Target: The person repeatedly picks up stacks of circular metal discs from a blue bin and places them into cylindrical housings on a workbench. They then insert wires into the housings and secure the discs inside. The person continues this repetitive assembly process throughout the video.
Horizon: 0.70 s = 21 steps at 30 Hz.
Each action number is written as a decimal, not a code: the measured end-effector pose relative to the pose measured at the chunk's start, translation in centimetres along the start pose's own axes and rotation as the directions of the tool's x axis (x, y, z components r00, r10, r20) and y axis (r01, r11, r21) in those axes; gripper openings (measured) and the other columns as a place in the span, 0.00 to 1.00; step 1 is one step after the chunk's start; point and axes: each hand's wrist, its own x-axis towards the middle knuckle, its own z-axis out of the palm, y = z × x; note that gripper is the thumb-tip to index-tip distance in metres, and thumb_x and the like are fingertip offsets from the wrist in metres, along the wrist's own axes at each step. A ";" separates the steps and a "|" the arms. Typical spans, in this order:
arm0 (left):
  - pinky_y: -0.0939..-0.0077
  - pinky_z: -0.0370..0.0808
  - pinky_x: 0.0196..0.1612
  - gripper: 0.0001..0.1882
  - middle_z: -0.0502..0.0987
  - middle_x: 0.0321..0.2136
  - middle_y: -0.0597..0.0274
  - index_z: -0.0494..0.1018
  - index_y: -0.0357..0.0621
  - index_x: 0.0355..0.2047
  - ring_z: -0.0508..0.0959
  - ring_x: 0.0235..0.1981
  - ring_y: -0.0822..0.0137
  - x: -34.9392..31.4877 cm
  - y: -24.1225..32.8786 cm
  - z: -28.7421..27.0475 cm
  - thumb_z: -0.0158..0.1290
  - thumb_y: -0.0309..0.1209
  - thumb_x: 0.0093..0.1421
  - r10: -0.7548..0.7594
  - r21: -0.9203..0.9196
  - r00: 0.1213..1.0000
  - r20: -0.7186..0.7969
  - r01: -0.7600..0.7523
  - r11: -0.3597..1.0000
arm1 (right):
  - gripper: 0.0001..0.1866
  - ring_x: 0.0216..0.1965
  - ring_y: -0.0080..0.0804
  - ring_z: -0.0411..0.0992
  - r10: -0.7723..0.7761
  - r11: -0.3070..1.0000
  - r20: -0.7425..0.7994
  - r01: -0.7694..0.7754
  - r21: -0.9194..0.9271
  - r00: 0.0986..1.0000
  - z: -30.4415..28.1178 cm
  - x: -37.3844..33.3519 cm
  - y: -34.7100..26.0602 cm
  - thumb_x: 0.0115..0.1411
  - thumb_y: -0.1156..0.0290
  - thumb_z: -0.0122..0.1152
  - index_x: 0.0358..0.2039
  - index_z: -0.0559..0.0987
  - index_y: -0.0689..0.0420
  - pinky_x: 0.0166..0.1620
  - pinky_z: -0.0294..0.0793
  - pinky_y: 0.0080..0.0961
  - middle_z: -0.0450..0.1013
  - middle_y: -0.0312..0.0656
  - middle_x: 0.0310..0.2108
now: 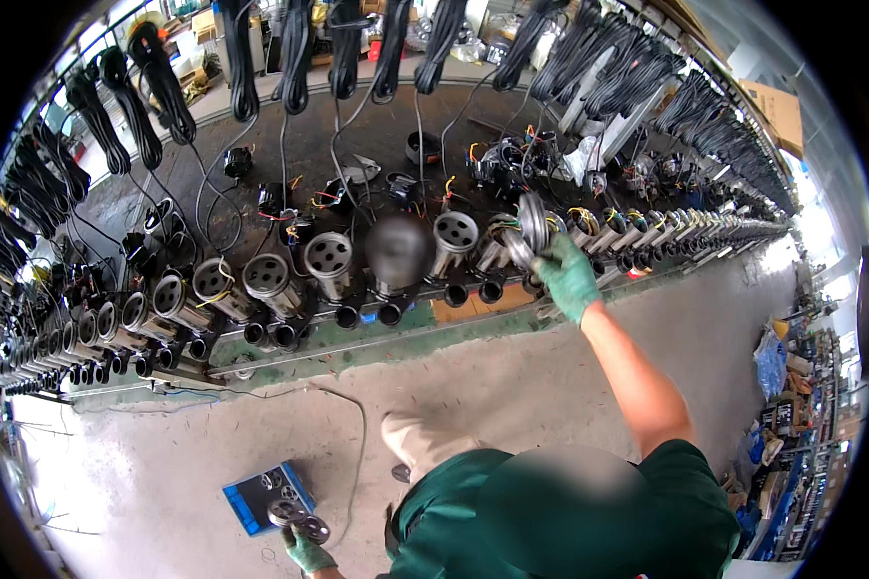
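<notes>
My right hand (571,278), in a green glove, is closed on a grey round metal part (529,230) with a ridged edge. It holds this part tilted over the row of upright metal cylinders, beside a cylinder (493,253) with yellow wire at its mouth. Down at the lower left, my left hand (309,554), also gloved in green, grips round metal covers (300,521) with holes in them. These covers are above a blue crate (246,506), in which more round metal parts (272,480) lie. A nearby cylinder (456,232) carries a holed cover.
A long dark workbench (290,174) curves across the view, lined with cylinders along its near edge. Coiled black cables (294,58) hang above it, their leads trailing down to the bench. A thin hose (362,434) lies on the floor. Loaded shelves (801,444) stand at the right.
</notes>
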 end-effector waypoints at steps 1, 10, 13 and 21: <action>0.65 0.82 0.47 0.21 0.82 0.49 0.58 0.73 0.45 0.60 0.82 0.44 0.63 -1.7 -0.8 0.3 0.61 0.29 0.67 -0.002 0.024 0.999 0.036 0.001 1.000 | 0.15 0.37 0.23 0.74 0.001 1.000 -0.031 -0.001 -0.002 1.000 -1.2 1.4 0.9 0.64 0.82 0.62 0.50 0.73 0.57 0.39 0.78 0.23 0.77 0.35 0.40; 0.76 0.77 0.41 0.18 0.81 0.45 0.63 0.73 0.43 0.58 0.79 0.40 0.71 -16.9 0.7 14.4 0.57 0.32 0.70 0.192 0.199 0.980 0.047 -0.197 0.960 | 0.19 0.41 0.47 0.80 -0.386 0.886 0.032 0.380 -0.265 0.922 -1.2 11.0 8.6 0.57 0.76 0.69 0.50 0.78 0.58 0.46 0.79 0.37 0.80 0.52 0.44; 0.82 0.71 0.34 0.10 0.79 0.34 0.69 0.76 0.45 0.48 0.74 0.31 0.78 -22.6 2.5 22.5 0.58 0.33 0.70 0.230 0.144 0.971 0.062 -0.237 0.961 | 0.19 0.46 0.52 0.77 -0.527 0.785 0.199 0.563 -0.257 0.826 -0.5 10.6 10.2 0.55 0.76 0.70 0.47 0.80 0.54 0.50 0.78 0.43 0.79 0.48 0.44; 0.80 0.72 0.39 0.08 0.78 0.38 0.69 0.76 0.44 0.44 0.74 0.36 0.77 -31.1 4.0 35.8 0.59 0.32 0.69 0.311 0.161 0.914 0.262 -0.359 0.919 | 0.17 0.46 0.49 0.77 -0.629 0.761 0.197 0.648 -0.046 0.752 -2.8 11.6 11.2 0.57 0.73 0.68 0.48 0.78 0.54 0.49 0.79 0.43 0.77 0.47 0.45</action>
